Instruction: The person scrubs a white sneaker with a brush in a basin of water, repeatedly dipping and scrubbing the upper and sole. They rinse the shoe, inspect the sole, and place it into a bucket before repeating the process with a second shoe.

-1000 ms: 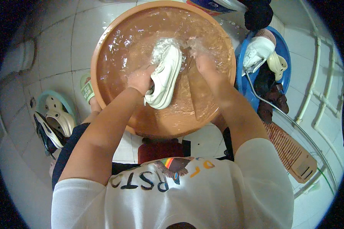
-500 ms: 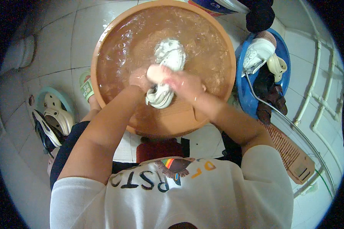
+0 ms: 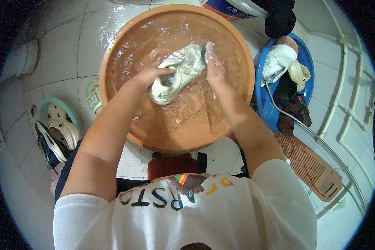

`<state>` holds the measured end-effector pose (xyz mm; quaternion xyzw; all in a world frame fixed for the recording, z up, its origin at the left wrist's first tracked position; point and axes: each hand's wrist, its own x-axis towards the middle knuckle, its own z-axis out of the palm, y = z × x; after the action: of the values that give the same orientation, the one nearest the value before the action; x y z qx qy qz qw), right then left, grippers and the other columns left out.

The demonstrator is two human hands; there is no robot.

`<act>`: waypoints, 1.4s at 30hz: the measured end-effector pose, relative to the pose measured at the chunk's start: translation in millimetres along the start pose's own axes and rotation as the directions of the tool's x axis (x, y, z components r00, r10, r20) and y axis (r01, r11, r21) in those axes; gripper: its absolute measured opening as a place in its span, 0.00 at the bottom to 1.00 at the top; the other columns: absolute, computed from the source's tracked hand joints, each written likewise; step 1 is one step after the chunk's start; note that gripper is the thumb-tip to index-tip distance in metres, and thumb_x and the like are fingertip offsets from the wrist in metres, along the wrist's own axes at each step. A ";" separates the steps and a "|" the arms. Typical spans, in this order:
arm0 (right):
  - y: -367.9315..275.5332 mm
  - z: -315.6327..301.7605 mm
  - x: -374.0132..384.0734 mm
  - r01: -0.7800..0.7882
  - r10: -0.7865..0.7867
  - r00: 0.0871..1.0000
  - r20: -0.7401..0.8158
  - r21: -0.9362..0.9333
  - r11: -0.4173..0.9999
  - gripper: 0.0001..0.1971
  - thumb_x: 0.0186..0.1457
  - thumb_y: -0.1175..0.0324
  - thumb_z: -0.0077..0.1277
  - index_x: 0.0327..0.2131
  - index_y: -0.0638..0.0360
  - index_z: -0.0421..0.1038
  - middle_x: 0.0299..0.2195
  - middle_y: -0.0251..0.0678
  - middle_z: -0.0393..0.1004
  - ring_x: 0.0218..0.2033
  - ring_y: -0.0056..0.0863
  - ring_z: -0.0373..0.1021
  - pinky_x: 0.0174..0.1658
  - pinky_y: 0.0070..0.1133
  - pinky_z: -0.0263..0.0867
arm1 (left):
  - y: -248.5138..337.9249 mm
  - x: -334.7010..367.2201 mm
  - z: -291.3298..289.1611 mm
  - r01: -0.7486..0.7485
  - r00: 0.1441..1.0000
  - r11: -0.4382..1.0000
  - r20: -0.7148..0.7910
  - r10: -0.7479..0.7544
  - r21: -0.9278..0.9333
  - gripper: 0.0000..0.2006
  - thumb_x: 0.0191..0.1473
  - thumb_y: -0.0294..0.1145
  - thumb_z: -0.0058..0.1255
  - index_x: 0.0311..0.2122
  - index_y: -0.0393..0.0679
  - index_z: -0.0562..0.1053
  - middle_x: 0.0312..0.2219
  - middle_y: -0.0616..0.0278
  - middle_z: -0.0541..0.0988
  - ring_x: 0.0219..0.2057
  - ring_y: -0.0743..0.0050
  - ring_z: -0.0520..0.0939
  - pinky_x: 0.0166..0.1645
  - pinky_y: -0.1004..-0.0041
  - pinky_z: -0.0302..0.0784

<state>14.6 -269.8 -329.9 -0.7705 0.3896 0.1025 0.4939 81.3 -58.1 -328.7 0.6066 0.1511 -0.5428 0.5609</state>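
A wet white shoe (image 3: 183,68) lies tilted in the brown water of a large orange basin (image 3: 105,89), its opening toward the lower left. My left hand (image 3: 151,76) grips the shoe at its opening, the thumb over the collar and the other fingers partly hidden. At the shoe's upper right end, my right hand (image 3: 216,71) is closed round a small pale brush (image 3: 209,49) with a dark bristle-like edge against the shoe. The brush is mostly covered by my fingers.
Ribbed board (image 3: 191,121) lies under the water at the basin's near side. On the right, a blue tub (image 3: 268,106) holds shoes and dark cloth items; a brown washboard (image 3: 316,171) leans below it. A pale green tub (image 3: 73,110) with clogs stands left. A bucket (image 3: 233,9) is behind.
My hands have moved apart from their crossed position over the shoe. The shoe has turned, its opening now toward the left, and the right hand has shifted to its upper right end.
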 end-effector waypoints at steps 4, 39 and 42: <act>8.4 -14.0 -38.4 0.124 -0.124 0.992 0.021 -0.019 0.992 0.24 0.55 0.50 0.34 0.49 0.55 0.62 0.46 0.43 0.65 0.49 0.37 0.60 0.51 0.27 0.53 | 0.3 -7.9 -11.6 0.073 0.987 0.940 0.112 -0.116 0.332 0.24 0.38 0.40 0.56 0.41 0.39 0.70 0.35 0.58 0.76 0.37 0.70 0.75 0.42 0.73 0.69; -18.6 -26.0 -36.8 0.568 -0.410 0.823 0.393 -0.574 0.589 0.22 0.53 0.60 0.40 0.53 0.43 0.56 0.34 0.48 0.70 0.36 0.42 0.68 0.40 0.31 0.62 | 12.5 -37.4 37.5 -0.036 0.960 0.555 -0.126 0.251 0.831 0.29 0.32 0.46 0.60 0.41 0.44 0.67 0.34 0.53 0.75 0.39 0.57 0.75 0.43 0.66 0.68; -18.4 -36.6 4.4 0.357 -0.418 0.908 0.037 -0.591 0.723 0.22 0.54 0.59 0.38 0.52 0.53 0.56 0.40 0.48 0.68 0.41 0.42 0.66 0.44 0.27 0.61 | 10.8 -33.9 32.8 -0.003 0.947 0.510 -0.162 0.278 0.860 0.24 0.35 0.45 0.56 0.38 0.43 0.67 0.33 0.53 0.75 0.37 0.57 0.75 0.43 0.66 0.68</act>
<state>22.2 -299.0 -301.8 -0.9527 0.1928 0.0734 0.2232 61.5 -74.9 -287.9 0.8828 -0.1059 -0.4076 0.2080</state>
